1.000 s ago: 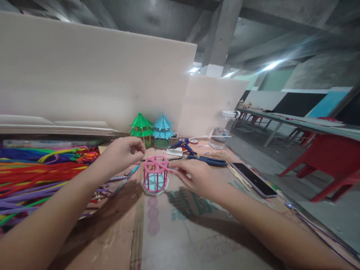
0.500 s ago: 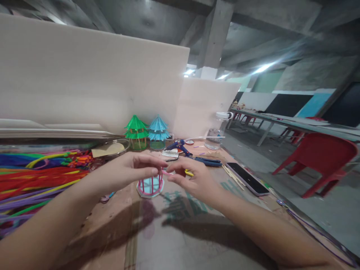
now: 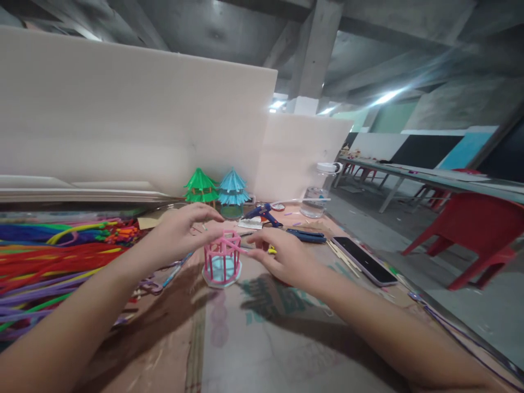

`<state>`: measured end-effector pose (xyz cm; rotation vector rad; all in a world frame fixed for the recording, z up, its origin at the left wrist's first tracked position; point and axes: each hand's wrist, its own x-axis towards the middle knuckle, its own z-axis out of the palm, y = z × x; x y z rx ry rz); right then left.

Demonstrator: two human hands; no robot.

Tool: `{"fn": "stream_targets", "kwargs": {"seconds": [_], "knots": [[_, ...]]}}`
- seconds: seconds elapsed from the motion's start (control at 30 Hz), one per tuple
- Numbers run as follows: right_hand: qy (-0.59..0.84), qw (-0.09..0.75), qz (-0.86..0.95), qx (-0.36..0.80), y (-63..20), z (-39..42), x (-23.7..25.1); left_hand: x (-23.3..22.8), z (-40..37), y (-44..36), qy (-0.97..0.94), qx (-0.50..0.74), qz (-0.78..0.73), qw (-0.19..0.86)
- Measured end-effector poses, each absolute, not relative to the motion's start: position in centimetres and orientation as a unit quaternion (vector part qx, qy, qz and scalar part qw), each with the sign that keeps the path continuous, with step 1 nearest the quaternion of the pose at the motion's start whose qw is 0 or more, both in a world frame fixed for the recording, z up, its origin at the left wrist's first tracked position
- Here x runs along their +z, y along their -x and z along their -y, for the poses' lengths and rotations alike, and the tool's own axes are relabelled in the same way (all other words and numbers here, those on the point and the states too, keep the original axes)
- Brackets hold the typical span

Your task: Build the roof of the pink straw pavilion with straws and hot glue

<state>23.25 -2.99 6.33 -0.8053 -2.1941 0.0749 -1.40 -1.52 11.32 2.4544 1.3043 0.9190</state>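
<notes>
A small round frame of pink posts and rails (image 3: pixel 223 261) stands upright on a pale blue, many-sided base in front of me. My left hand (image 3: pixel 190 232) is at its upper left, thumb and fingers apart, with the thumb tip close to the top rail; whether it touches cannot be told. My right hand (image 3: pixel 282 256) is at the right of the frame, thumb and forefinger at the end of a thin pink strip (image 3: pixel 235 246) that slants across the top. Something small and yellow (image 3: pixel 272 250) shows between the right fingers, its kind unclear.
Behind stand a green-roofed (image 3: pixel 200 185) and a blue-roofed model (image 3: pixel 233 188), a glue gun (image 3: pixel 264 214) and a clear jug (image 3: pixel 315 199). Pliers (image 3: pixel 307 236), wooden sticks (image 3: pixel 344 258) and a phone (image 3: pixel 364 260) lie right. Coloured pipe cleaners (image 3: pixel 53 256) cover the left.
My left hand has drawn up and left, its thumb and fingers parting, so the frame's pink top shows. The right hand stays by the strip's end. The view has shifted slightly.
</notes>
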Motion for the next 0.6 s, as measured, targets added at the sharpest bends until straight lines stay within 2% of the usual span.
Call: {"fn": "stream_targets", "kwargs": {"seconds": [0.17, 0.6], "knots": [[0.322, 0.328, 0.888, 0.009, -22.9, 3.2, 5.4, 9.9, 0.8, 1.3, -0.876, 0.210, -0.418, 0.114], [0.278, 0.366, 0.887, -0.048, -22.5, 2.2, 3.6, 8.8, 0.9, 0.4, -0.881, 0.164, -0.434, 0.088]]}}
